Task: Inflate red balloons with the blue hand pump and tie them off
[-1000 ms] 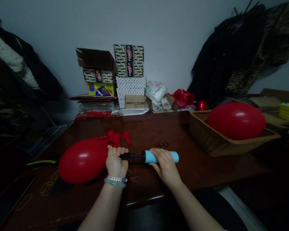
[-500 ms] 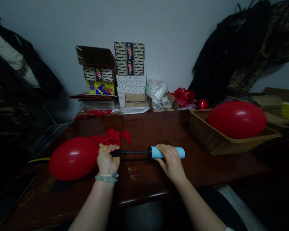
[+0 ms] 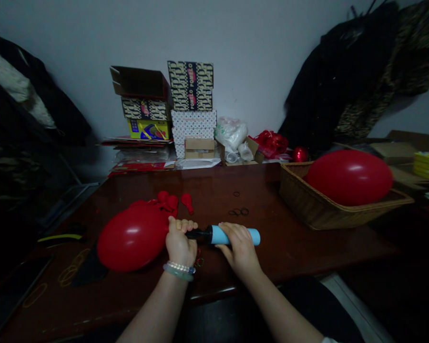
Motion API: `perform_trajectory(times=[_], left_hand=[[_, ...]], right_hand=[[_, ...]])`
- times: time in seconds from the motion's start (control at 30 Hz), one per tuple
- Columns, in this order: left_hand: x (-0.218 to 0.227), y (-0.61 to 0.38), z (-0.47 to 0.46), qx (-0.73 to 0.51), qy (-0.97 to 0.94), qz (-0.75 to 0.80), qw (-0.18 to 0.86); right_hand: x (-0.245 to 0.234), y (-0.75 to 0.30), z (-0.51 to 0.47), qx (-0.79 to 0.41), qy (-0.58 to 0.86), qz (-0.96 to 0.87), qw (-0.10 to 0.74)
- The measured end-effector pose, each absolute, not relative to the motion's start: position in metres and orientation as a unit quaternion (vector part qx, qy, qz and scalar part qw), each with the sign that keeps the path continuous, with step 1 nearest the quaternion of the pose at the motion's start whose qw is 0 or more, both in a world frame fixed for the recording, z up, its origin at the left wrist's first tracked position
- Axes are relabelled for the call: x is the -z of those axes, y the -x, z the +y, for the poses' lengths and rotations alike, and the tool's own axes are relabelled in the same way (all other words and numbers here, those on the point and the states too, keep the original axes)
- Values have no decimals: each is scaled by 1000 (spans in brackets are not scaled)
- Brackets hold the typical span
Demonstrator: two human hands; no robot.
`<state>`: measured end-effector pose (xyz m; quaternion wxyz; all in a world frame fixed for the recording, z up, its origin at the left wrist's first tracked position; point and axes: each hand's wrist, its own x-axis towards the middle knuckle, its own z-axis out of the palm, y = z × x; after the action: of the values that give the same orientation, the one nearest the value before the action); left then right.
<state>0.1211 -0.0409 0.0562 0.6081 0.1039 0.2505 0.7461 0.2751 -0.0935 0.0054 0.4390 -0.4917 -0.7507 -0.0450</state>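
My right hand [image 3: 239, 245] is wrapped round the light blue barrel of a balloon pump [image 3: 253, 237]. My left hand [image 3: 181, 239] grips the pump's black end together with the neck of an inflated red balloon [image 3: 132, 237], which lies off to the left. The pump's rod is pushed in, with the barrel close to my left fist. Just beyond the inflated balloon is a pile of limp red balloons [image 3: 167, 201], and one single limp balloon [image 3: 187, 202] lies beside it. Small coloured rubber bands [image 3: 199, 259] are partly hidden by my left hand.
A wicker basket [image 3: 296, 200] holding another inflated balloon [image 3: 350, 177] stands on the right. Black rubber bands [image 3: 239, 212] lie mid-table; yellow bands [image 3: 69, 271] and a dark phone [image 3: 17, 290] are at left. Stacked boxes [image 3: 194, 128] and a plastic bag [image 3: 231, 132] line the wall.
The pump has gone from extended to pressed together. My left hand and the inflated balloon have moved right, while my right hand has shifted a little left and down.
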Motion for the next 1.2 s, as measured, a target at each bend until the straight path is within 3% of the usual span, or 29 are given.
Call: perform_trajectory(times=[0.67,1.2], left_hand=[[-85,-73,-22,-770,-71,241,587],[-63,-106,-36,-743,-84,234,622]], right_hand=[[-22,-306,-88,79,505,-759,403],[-16,-286,-95,80,503,-761,402]])
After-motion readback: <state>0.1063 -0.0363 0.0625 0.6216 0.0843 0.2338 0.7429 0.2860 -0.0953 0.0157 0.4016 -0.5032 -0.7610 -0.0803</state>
